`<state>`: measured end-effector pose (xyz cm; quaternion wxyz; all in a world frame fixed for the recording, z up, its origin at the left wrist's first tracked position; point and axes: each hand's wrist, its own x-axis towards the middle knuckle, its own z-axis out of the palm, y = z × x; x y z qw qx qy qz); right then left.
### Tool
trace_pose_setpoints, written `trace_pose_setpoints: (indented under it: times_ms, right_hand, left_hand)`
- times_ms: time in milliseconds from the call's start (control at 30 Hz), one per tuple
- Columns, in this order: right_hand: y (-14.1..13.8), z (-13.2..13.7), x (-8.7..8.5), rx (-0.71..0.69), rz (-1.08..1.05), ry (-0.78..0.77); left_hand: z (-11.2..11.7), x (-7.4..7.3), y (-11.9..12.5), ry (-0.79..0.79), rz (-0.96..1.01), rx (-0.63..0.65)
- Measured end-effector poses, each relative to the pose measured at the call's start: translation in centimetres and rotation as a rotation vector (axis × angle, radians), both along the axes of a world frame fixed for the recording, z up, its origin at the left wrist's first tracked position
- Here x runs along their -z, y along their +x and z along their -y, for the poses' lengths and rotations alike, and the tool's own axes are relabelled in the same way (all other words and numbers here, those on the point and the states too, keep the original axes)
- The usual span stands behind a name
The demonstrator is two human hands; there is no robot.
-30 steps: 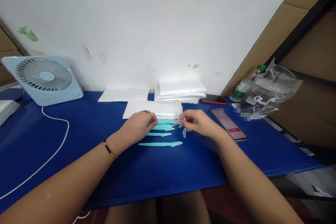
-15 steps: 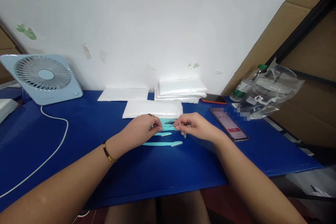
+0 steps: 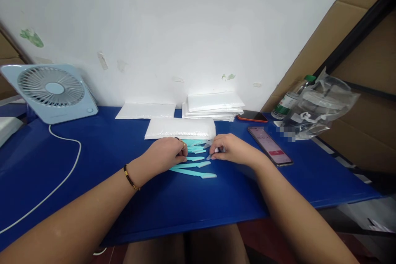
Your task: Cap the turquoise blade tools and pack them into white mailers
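Note:
Several thin turquoise plastic sticks (image 3: pixel 193 165) lie in a loose pile on the blue table (image 3: pixel 93 161), just in front of a white padded envelope (image 3: pixel 180 128). My left hand (image 3: pixel 165 153), with a ring and a bracelet, rests curled on the left ends of the sticks, fingers closed on them. My right hand (image 3: pixel 230 150) is closed in a pinch on a small clear cap (image 3: pixel 210 155) at the right side of the pile. Two sticks (image 3: pixel 198 174) lie nearest me, slightly crossed.
A stack of white envelopes (image 3: pixel 213 106) and one flat envelope (image 3: pixel 145 111) lie by the wall. A light blue fan (image 3: pixel 51 92) with a white cable (image 3: pixel 63 169) stands at the left. Two phones (image 3: pixel 269 145) (image 3: pixel 252 116), a bottle (image 3: pixel 289 102) and a clear bag (image 3: pixel 321 107) are at the right.
Another turquoise stick now lies at the front of the pile, angled across the earlier one. Both hands have shifted slightly nearer me; the right hand's clear piece has moved down toward the table.

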<state>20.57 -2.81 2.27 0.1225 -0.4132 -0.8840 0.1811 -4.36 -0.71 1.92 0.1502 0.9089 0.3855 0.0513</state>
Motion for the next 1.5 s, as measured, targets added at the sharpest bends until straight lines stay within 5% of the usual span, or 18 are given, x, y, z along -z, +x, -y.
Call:
trace_pose_setpoints:
  times_ms: [333,600,800,1100,1500]
  right_hand:
    - [-1.8,0.0,1.1,-0.004,-0.060,-0.032]
    - [2.1,0.4,-1.5,0.213,-0.099,0.076]
    - [2.9,0.3,-1.4,0.163,0.042,-0.015]
    - [3.0,-0.6,-0.2,0.179,0.076,0.007]
    - [1.0,0.0,-0.1,0.266,-0.351,-0.176]
  left_hand:
    - [0.4,1.5,1.2,-0.023,0.077,0.046]
    - [-0.6,0.2,0.0,0.170,0.018,-0.022]
    - [-1.1,0.2,-0.1,0.190,-0.050,-0.015]
    - [-1.2,0.2,-0.3,-0.002,0.066,-0.116]
    - [-0.9,0.1,-0.1,-0.011,0.170,-0.108]
